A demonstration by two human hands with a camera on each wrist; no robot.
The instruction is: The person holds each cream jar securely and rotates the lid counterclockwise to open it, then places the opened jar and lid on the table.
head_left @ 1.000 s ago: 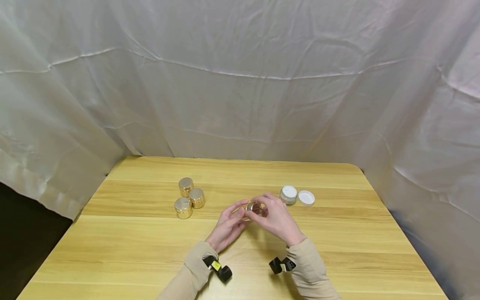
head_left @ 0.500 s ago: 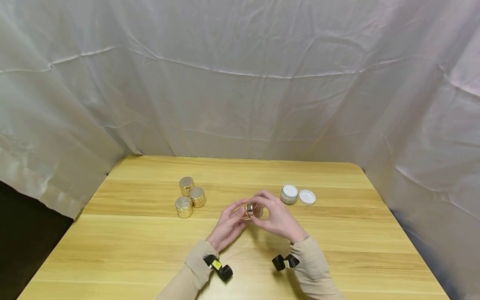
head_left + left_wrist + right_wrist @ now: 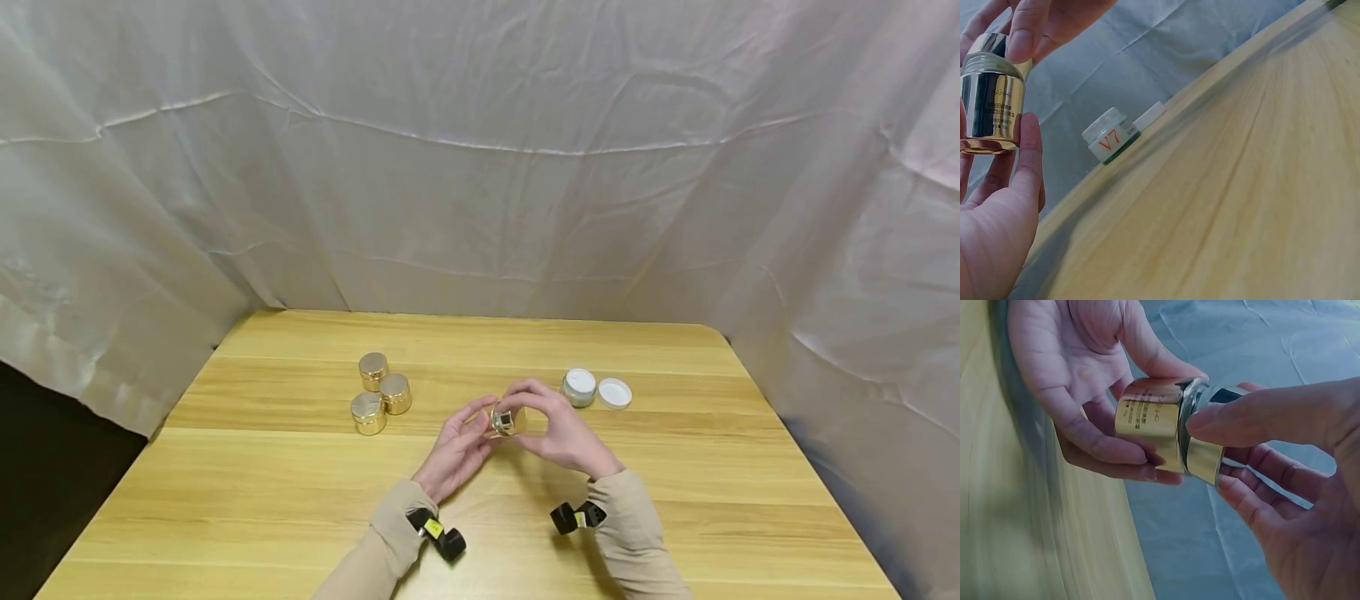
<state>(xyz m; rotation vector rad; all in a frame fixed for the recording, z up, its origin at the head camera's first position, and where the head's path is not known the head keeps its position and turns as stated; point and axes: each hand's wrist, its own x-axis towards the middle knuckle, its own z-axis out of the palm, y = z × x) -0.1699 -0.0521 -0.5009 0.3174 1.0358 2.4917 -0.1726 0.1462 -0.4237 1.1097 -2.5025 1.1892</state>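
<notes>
My left hand (image 3: pixel 455 457) grips the body of a shiny gold cosmetic jar (image 3: pixel 1150 422) with small printed text, held above the table. My right hand (image 3: pixel 561 432) pinches its gold lid (image 3: pixel 1205 457) between thumb and fingers. The lid sits tilted at the mouth, and a strip of the clear threaded neck (image 3: pixel 990 64) shows between lid and body. In the right wrist view the jar lies on its side between both hands.
Three closed gold jars (image 3: pixel 369 413) stand in a cluster on the left of the wooden table (image 3: pixel 300 508). Back right, a white-topped jar (image 3: pixel 1112 136) marked V7 stands next to a loose white lid (image 3: pixel 615 392). A grey curtain (image 3: pixel 480 192) surrounds the table.
My right hand and wrist have shifted slightly right and turned, with the gold lid turning and tilting in the fingers. My left hand stays in place with the jar body.
</notes>
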